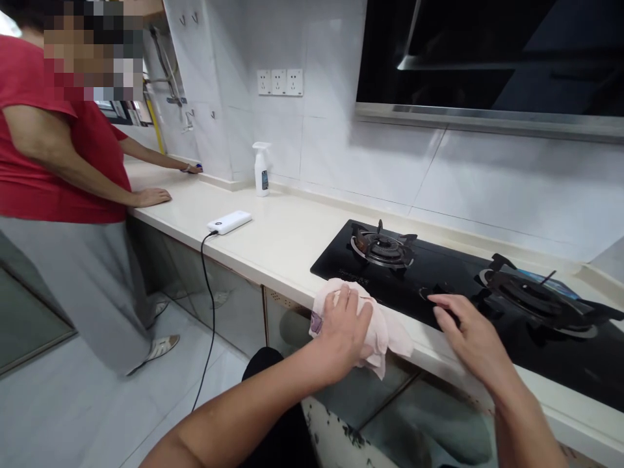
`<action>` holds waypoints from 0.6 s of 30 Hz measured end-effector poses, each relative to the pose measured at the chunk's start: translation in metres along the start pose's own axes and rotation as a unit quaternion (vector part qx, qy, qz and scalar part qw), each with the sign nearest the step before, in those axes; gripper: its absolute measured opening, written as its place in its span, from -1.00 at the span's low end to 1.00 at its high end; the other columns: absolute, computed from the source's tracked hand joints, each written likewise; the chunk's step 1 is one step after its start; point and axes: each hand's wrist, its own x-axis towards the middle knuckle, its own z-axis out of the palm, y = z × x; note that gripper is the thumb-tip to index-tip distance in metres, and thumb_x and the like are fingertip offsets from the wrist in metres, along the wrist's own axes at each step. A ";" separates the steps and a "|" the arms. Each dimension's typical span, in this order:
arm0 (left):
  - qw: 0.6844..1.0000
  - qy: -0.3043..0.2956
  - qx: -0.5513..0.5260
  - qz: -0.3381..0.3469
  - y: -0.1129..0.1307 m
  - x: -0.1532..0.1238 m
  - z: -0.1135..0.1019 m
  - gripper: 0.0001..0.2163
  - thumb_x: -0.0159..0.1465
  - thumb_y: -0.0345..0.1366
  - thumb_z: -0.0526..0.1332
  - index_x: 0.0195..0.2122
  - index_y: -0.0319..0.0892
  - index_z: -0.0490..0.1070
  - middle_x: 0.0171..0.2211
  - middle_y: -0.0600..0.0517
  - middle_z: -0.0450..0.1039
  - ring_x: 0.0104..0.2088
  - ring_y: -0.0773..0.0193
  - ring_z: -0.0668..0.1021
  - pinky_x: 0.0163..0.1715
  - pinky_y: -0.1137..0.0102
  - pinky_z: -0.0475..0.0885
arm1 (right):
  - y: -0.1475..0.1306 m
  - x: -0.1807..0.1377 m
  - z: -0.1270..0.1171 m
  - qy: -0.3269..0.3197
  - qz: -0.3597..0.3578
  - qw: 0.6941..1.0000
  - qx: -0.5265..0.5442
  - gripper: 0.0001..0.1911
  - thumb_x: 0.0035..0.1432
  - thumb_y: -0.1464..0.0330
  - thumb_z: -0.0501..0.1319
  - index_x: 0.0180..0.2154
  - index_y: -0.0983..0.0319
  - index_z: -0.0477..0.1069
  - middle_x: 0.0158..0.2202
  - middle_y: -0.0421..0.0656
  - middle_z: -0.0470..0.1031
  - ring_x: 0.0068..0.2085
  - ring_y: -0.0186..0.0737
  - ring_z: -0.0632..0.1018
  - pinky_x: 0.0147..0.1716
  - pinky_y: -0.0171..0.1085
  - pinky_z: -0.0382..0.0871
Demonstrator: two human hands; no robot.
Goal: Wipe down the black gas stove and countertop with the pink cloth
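My left hand (344, 325) presses a pale pink cloth (392, 335) against the front edge of the counter, its fingers curved over the bunched fabric. Part of the cloth hangs down past the edge, and a small purple patch shows at its left. Over the front of the black gas stove (458, 273), my right hand (470, 335) has its index finger stretched out and its thumb apart, holding nothing visible. That fingertip is close to a dark control knob (426, 294); whether they touch I cannot tell. The remaining fingers are partly hidden.
A white spray bottle (262, 172) stands by the wall. A white power bank (230, 222) with a black cable (207, 279) lies near the counter's edge, the cable hanging down. At left, a person in a red shirt (53, 156) leans on the counter (287, 224). A range hood (487, 120) hangs above.
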 end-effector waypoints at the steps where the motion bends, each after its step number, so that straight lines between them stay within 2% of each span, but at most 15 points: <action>1: 1.000 -0.006 0.018 -0.004 0.006 0.003 -0.001 -0.18 0.11 0.04 0.53 0.30 -0.25 0.34 0.30 -0.51 0.33 0.37 -0.48 0.29 0.23 -0.29 0.25 | 0.016 -0.003 -0.003 0.008 0.010 0.999 -0.030 -0.61 0.39 0.10 0.05 0.00 0.12 0.53 0.06 -0.04 0.56 0.05 -0.02 0.58 0.09 -0.05 0.45; 4: 0.999 -0.021 0.044 -0.004 0.024 0.014 0.004 -0.15 0.09 0.14 0.50 0.28 -0.28 0.38 0.30 -0.54 0.31 0.36 -0.52 0.28 0.22 -0.33 0.19 | 0.054 -0.014 0.003 0.016 0.021 0.996 -0.091 -0.56 0.39 0.07 0.01 -0.02 0.17 0.52 0.04 0.02 0.55 0.06 0.03 0.56 0.11 0.01 0.45; 7: 0.999 -0.037 0.029 0.005 0.047 0.024 0.015 0.02 -0.06 0.37 0.47 0.30 -0.22 0.38 0.30 -0.52 0.31 0.33 -0.58 0.28 0.20 -0.39 0.15 | 0.074 -0.021 0.017 -0.006 0.008 0.993 -0.119 -0.49 0.39 0.03 -0.01 0.01 0.22 0.51 0.06 0.08 0.52 0.10 0.09 0.54 0.16 0.08 0.44; 8: 0.999 -0.031 0.022 0.016 0.055 0.026 0.019 0.01 -0.05 0.39 0.44 0.31 -0.16 0.37 0.29 -0.47 0.33 0.32 -0.57 0.29 0.20 -0.39 0.15 | 0.077 -0.023 0.020 -0.010 0.006 0.992 -0.124 -0.48 0.40 0.02 -0.02 0.03 0.22 0.51 0.07 0.09 0.51 0.11 0.09 0.54 0.17 0.09 0.43; 10: 0.999 0.000 0.017 0.051 0.067 0.029 0.024 -0.14 0.08 0.30 0.43 0.31 -0.07 0.38 0.27 -0.38 0.37 0.30 -0.49 0.32 0.18 -0.35 0.18 | 0.081 -0.023 0.023 -0.013 0.001 0.992 -0.124 -0.47 0.42 0.02 -0.04 0.04 0.22 0.50 0.07 0.08 0.51 0.13 0.09 0.53 0.19 0.10 0.42; 12: 0.996 0.033 0.017 0.085 0.069 0.028 0.026 -0.33 0.19 0.13 0.43 0.26 -0.04 0.41 0.24 -0.30 0.40 0.27 -0.40 0.36 0.16 -0.27 0.23 | 0.084 -0.023 0.022 -0.020 -0.004 0.993 -0.120 -0.47 0.42 0.01 -0.04 0.05 0.20 0.50 0.08 0.07 0.51 0.14 0.08 0.53 0.20 0.10 0.41; 15: 0.990 0.066 -0.006 0.128 0.049 0.019 0.027 -0.44 0.25 -0.02 0.42 0.25 -0.01 0.43 0.24 -0.22 0.42 0.26 -0.28 0.38 0.16 -0.16 0.29 | 0.087 -0.023 0.017 -0.032 -0.002 0.992 -0.126 -0.46 0.42 0.00 -0.04 0.07 0.19 0.50 0.10 0.05 0.50 0.15 0.08 0.53 0.20 0.12 0.41; 18: 0.989 0.078 -0.030 0.124 0.003 0.006 0.025 -0.39 0.23 -0.02 0.45 0.29 0.03 0.42 0.27 -0.19 0.42 0.29 -0.27 0.36 0.20 -0.15 0.28 | 0.088 -0.024 0.015 -0.038 0.005 0.991 -0.132 -0.44 0.41 -0.02 -0.04 0.07 0.18 0.51 0.11 0.05 0.51 0.16 0.10 0.53 0.19 0.13 0.41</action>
